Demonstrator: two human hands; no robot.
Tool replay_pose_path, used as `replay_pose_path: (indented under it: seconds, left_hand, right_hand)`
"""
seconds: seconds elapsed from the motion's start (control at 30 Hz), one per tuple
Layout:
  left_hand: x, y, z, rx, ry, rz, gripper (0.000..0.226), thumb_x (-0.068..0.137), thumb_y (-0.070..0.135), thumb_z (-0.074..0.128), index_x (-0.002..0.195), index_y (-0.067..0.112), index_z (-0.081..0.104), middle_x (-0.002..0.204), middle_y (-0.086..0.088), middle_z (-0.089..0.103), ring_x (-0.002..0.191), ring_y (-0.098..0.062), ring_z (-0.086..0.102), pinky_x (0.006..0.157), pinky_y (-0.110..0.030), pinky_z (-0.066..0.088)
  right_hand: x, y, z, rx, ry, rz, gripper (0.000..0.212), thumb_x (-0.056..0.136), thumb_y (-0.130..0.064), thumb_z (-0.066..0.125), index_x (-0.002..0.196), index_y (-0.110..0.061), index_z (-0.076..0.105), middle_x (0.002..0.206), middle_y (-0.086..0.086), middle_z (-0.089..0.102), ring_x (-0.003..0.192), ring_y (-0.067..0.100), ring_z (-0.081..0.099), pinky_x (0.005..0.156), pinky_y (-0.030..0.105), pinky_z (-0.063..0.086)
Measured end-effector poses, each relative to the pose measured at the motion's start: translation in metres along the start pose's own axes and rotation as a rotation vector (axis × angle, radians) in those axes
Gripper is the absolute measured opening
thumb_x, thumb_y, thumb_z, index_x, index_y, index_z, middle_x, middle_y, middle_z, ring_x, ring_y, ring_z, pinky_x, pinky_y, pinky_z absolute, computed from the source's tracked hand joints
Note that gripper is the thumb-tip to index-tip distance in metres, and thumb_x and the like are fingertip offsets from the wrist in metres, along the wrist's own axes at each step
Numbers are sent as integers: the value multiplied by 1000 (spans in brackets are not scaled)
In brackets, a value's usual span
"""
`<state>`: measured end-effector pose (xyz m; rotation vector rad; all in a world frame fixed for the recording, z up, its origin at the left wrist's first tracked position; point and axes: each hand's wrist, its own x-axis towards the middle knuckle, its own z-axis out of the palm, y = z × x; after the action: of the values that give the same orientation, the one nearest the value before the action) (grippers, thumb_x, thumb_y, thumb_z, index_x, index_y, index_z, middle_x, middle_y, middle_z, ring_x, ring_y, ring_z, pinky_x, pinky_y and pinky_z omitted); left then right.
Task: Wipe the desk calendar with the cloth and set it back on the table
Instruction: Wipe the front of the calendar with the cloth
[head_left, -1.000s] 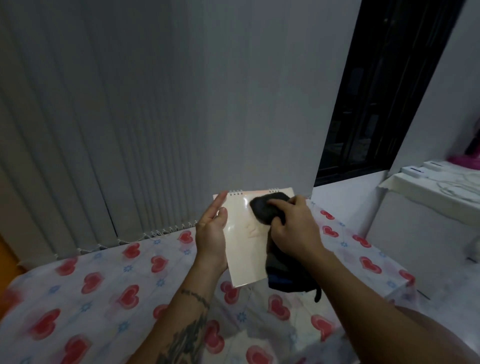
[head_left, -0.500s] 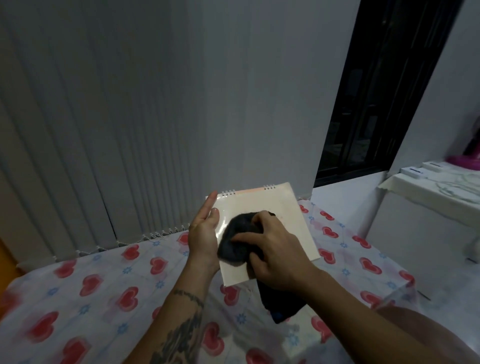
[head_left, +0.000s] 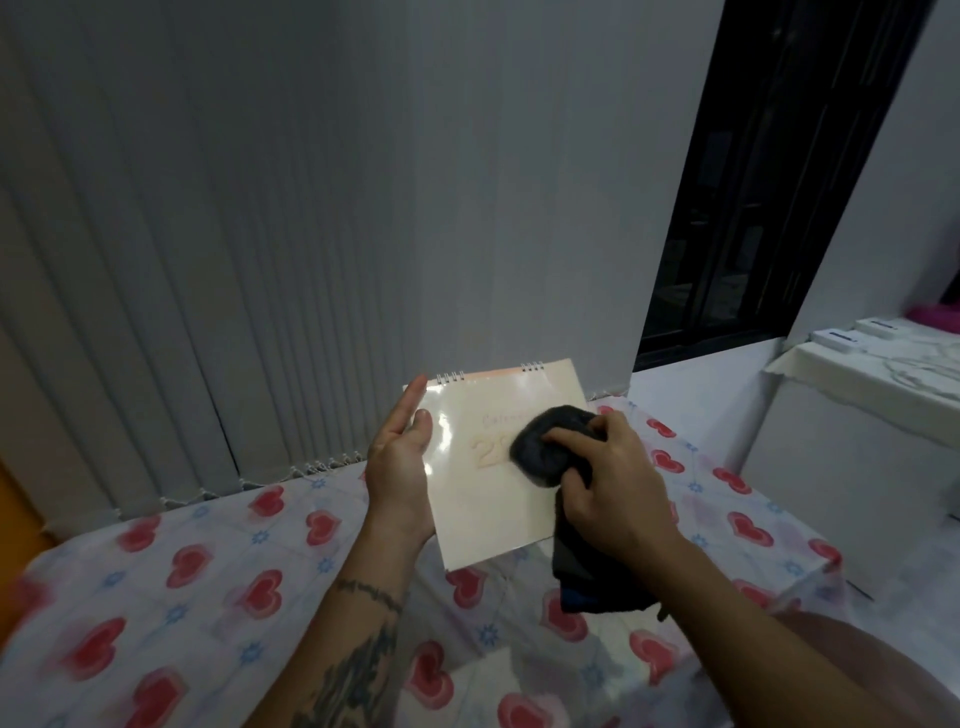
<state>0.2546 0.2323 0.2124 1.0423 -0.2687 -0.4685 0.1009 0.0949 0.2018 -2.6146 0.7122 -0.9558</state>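
I hold a cream desk calendar (head_left: 488, 499) with wire rings along its top edge, lifted above the table. My left hand (head_left: 400, 467) grips its left edge, thumb on the glossy front. My right hand (head_left: 608, 483) is closed on a dark grey cloth (head_left: 545, 447) bunched against the right half of the calendar's front. The rest of the cloth hangs down below my right hand past the calendar's lower right corner.
Below lies a table with a white cover printed with red hearts (head_left: 218, 571). Grey vertical blinds (head_left: 260, 234) hang behind it. A dark window (head_left: 769, 182) is at the right, and a white counter (head_left: 857, 395) with small white boxes stands at the far right.
My right hand slid the cloth from the calendar's top to its left middle, and now back to the right half. The calendar tilted a little; my left hand kept its grip.
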Motion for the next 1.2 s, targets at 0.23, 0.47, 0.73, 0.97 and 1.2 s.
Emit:
replay_pose_path:
  seconds: [0.23, 0.47, 0.73, 0.97, 1.2]
  left_hand:
    - [3, -4, 7, -10, 17, 17, 35, 102, 20, 50, 112, 45, 72, 99, 17, 76, 83, -13, 75, 64, -32, 63]
    - [1, -6, 19, 42, -51, 30, 38, 102, 17, 49, 108, 44, 74, 130, 19, 57, 129, -14, 50, 106, -44, 47]
    - [-5, -7, 0, -12, -9, -12, 35, 102, 20, 50, 112, 43, 74, 106, 13, 76, 80, -20, 77, 64, -39, 62]
    - [-7, -19, -6, -22, 18, -37, 35, 102, 20, 50, 114, 43, 74, 109, 12, 75, 93, -27, 73, 72, -43, 62]
    - [-8, -16, 18, -1, 9, -18, 39, 101, 17, 52, 101, 48, 76, 143, -1, 57, 125, -32, 57, 104, -54, 48]
  right_hand:
    - [-24, -22, 4, -31, -76, -169, 39, 80, -37, 54, 119, -37, 59, 116, -4, 41, 97, 9, 42, 74, 20, 46]
    - [11, -39, 13, -12, -42, -172, 40, 83, -34, 53, 123, -38, 54, 121, 0, 43, 106, 16, 43, 80, 28, 50]
    - [39, 0, 0, -15, 64, 105, 39, 86, -21, 52, 124, -27, 60, 115, 5, 45, 95, 20, 49, 76, 30, 45]
    - [13, 4, 12, 12, -45, 190, 41, 89, -25, 52, 129, -29, 55, 121, 3, 42, 99, 17, 47, 83, 32, 49]
    - [-5, -28, 20, 84, -61, -44, 41, 84, -32, 50, 125, -37, 53, 120, -3, 39, 106, 13, 41, 83, 29, 49]
